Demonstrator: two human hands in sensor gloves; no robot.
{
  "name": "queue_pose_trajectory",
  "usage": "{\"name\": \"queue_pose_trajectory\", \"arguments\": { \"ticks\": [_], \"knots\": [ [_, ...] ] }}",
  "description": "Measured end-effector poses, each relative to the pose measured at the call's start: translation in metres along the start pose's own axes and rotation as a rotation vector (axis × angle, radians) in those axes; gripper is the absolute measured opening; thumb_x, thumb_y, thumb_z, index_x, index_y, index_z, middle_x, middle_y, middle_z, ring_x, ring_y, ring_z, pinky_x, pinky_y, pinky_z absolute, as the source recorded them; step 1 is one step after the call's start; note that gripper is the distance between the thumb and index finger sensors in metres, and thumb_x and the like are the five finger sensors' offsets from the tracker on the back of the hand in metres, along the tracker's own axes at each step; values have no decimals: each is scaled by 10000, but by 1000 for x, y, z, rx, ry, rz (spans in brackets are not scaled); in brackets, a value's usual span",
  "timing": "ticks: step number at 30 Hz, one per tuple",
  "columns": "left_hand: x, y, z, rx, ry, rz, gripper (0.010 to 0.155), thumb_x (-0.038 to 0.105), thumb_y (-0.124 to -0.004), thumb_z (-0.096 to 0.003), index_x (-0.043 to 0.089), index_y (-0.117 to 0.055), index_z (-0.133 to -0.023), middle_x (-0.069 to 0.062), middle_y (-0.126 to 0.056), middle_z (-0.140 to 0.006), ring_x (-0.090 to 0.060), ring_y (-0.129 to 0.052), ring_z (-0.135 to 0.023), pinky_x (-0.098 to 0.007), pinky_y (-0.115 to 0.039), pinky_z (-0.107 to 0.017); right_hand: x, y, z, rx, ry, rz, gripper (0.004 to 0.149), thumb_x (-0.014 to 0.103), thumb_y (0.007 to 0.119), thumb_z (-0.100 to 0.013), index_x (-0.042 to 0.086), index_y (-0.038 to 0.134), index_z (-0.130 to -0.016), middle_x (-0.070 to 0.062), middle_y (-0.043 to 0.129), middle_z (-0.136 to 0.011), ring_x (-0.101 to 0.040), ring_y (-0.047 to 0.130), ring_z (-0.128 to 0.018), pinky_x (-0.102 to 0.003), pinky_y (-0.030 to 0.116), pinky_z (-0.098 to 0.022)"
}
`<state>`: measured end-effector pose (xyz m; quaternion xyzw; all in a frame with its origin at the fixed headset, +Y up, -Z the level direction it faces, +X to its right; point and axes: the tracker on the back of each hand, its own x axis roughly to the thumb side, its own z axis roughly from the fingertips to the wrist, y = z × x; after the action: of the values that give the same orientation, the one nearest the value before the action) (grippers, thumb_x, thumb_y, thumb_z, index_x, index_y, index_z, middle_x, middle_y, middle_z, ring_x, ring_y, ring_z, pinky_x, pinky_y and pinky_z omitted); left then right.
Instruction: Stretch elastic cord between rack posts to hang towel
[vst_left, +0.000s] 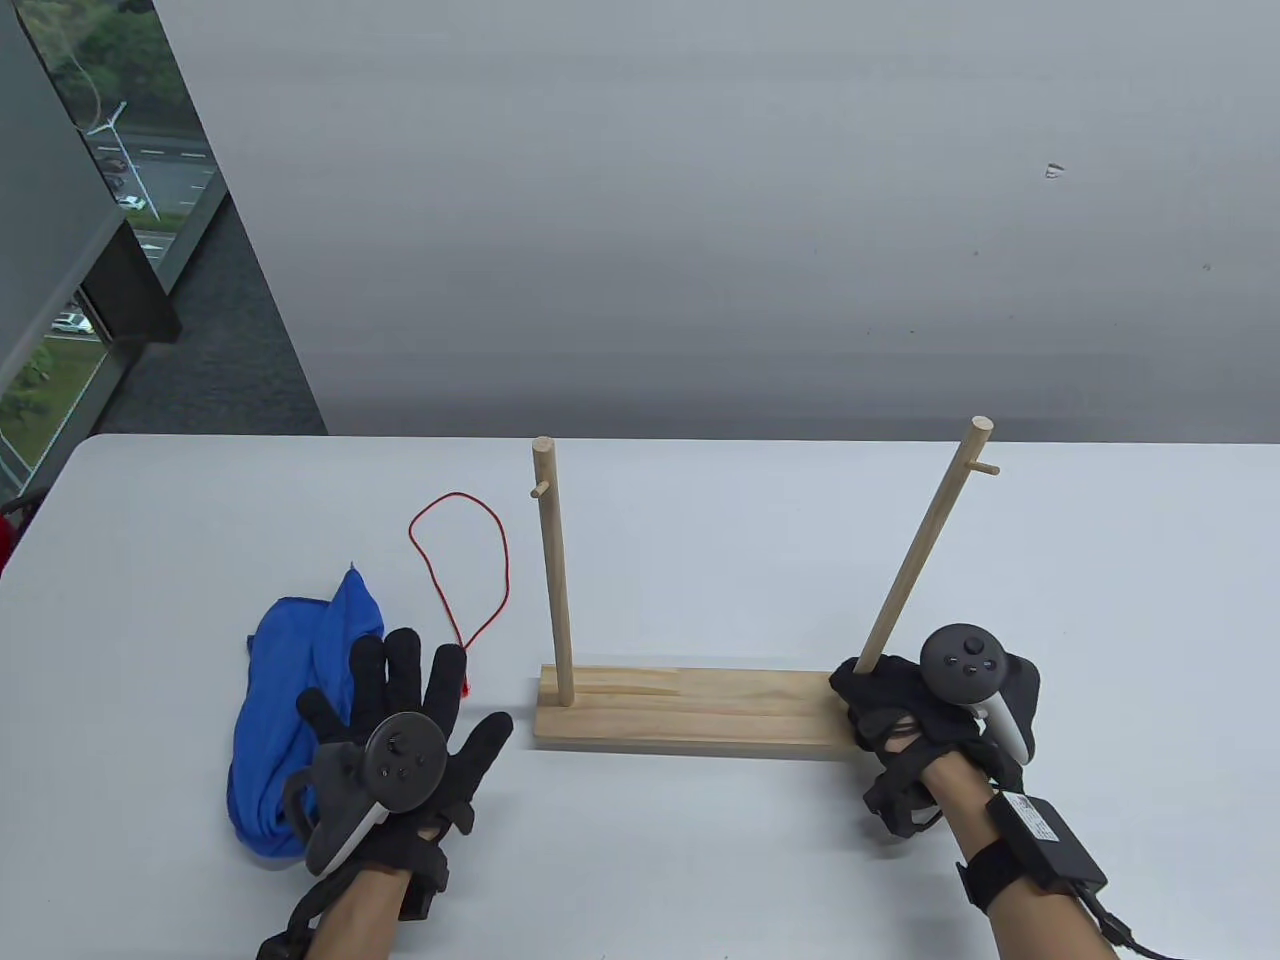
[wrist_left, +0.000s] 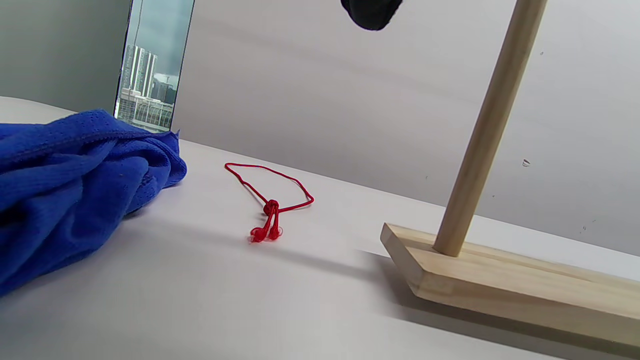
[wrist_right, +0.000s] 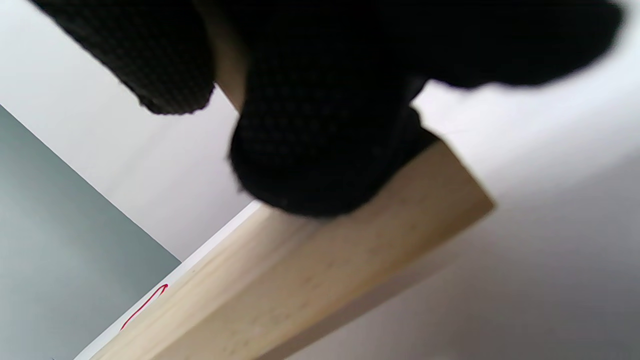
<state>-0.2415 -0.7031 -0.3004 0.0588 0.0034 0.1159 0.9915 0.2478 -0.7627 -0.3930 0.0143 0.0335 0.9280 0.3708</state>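
Observation:
A wooden rack base (vst_left: 690, 708) carries a left post (vst_left: 553, 580) and a right post (vst_left: 925, 545), each with a small peg near the top. A red elastic cord loop (vst_left: 462, 565) lies on the table left of the rack; its knotted ends show in the left wrist view (wrist_left: 267, 225). A blue towel (vst_left: 290, 715) lies crumpled at the left. My left hand (vst_left: 415, 715) has its fingers spread over the table beside the towel, holding nothing. My right hand (vst_left: 900, 705) grips the right end of the base around the foot of the right post, as the right wrist view (wrist_right: 320, 125) shows.
The white table (vst_left: 700, 860) ends at a grey wall behind. A window and dark floor lie at the far left (vst_left: 90, 250).

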Motion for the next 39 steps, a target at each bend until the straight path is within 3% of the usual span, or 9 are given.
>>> {"name": "queue_pose_trajectory", "arguments": {
  "ticks": [14,33,39],
  "knots": [
    [-1,1,0,-4,6,1,863,846,-536,-401,372,-519,-1122,-49,-303,-1243,-357,-197,-1175,-740,-148,-679,-8,11,-5,50,60,-4,507,433,780,-421,63,816,-765,-205,948,-490,-165,1039,-246,-280,865,-102],
    [2,-1,0,-12,-6,11,859,840,-548,-402,371,-519,-1121,-47,-303,-1243,-358,-201,-1174,-740,-156,-681,-2,14,0,11,72,98,542,454,777,-420,50,791,-782,-181,951,-510,-143,1030,-259,-304,867,-127],
    [0,2,1,46,3,31,795,763,-676,-423,335,-603,-1088,-57,-418,-1231,-371,-294,-1175,-744,-226,-702,-7,8,24,26,88,-80,745,511,754,-434,30,523,-954,-266,760,-788,-268,981,-467,-438,842,-292]
  ]
}}
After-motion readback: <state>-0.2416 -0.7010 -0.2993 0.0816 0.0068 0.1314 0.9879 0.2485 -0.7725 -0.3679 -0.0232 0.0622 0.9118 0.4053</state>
